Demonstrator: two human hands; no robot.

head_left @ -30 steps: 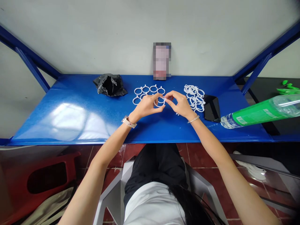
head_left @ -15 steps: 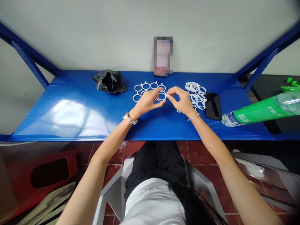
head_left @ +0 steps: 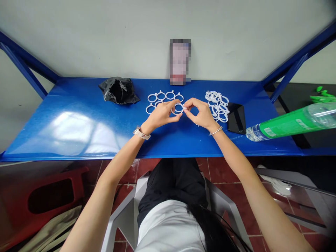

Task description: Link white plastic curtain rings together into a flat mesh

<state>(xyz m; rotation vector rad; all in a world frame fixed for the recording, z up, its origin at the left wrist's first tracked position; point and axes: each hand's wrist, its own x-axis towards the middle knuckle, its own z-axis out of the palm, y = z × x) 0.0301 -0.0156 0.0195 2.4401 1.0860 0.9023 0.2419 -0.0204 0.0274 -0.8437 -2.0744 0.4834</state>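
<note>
My left hand curves its thumb and fingers around a white curtain ring, gripping its edge from the left. At the ring's right end, where the small eyelet is, my right hand has thumb and forefinger pinched together. Its eyelet is mostly covered by those fingertips. Behind my left hand, several white rings lie in rows with their eyelets pointing away; part of the nearer row is hidden. A heap of tangled white rings sits just right of my right hand.
On the blue table a crumpled black plastic bag gapes at the back left. A blurred phone-like panel leans on the wall. Right of the heap lie a dark phone and a green-labelled bottle on its side.
The whole view has shifted slightly, so the table items appear a little further left. Both hands keep their grip on the ring, with only small finger movement.
</note>
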